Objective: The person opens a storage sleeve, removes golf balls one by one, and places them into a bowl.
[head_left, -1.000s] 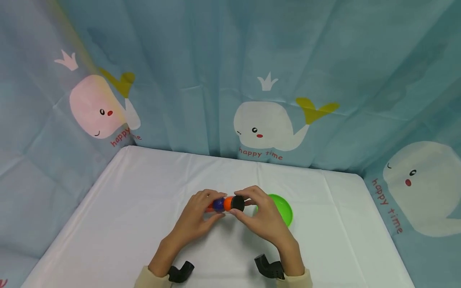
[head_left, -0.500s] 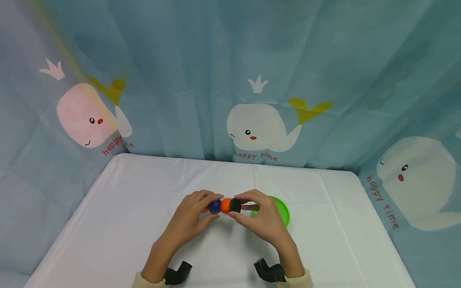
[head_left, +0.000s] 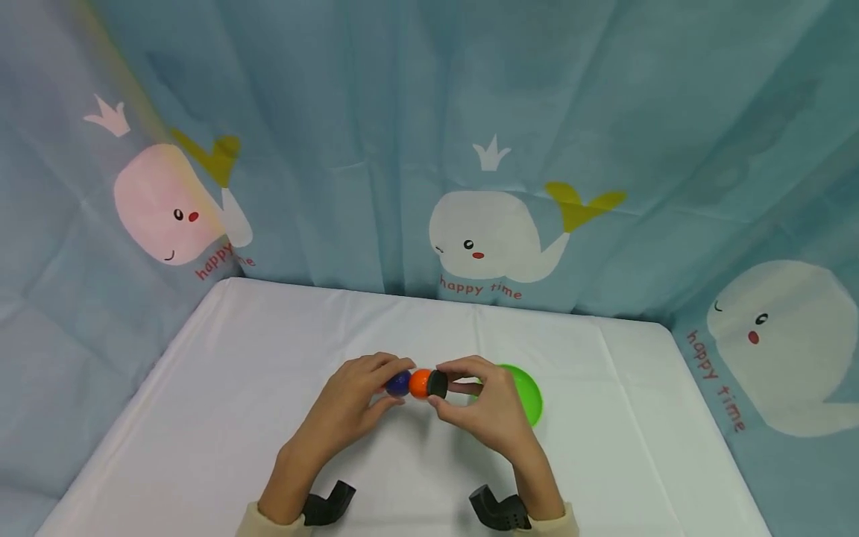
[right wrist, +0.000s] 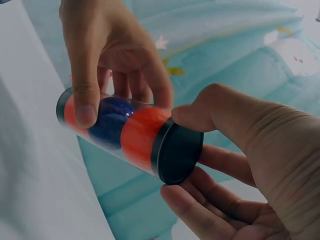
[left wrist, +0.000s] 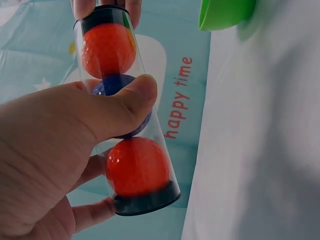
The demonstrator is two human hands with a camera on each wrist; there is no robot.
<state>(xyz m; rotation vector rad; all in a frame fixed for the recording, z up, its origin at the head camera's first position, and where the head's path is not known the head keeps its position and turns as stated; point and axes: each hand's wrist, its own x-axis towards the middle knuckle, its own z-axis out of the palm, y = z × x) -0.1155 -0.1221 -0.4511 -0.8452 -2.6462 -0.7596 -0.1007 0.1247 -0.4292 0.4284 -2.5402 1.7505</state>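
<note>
Between the two hands a clear tube (right wrist: 107,142) with black end caps is held above the table. Inside it, two orange balls (left wrist: 137,167) sit on either side of a blue ball (right wrist: 111,122); the orange balls look dimpled like golf balls. My left hand (head_left: 345,399) grips the tube around its middle, thumb across the blue ball in the left wrist view. With thumb and fingertips, my right hand (head_left: 486,403) pinches the black cap (right wrist: 181,154) at the right end. The cap sits on the tube's end. In the head view the left hand covers the tube's left end.
A green bowl (head_left: 530,395) stands on the white-covered table (head_left: 624,440), just behind and right of the right hand. A blue curtain (head_left: 335,149) printed with whales hangs along the back and sides. Each wrist wears a black camera mount (head_left: 329,506).
Both hands keep their hold on the tube, which has shifted slightly left and turned a little, showing its right cap more from the side. The head view has moved slightly.
</note>
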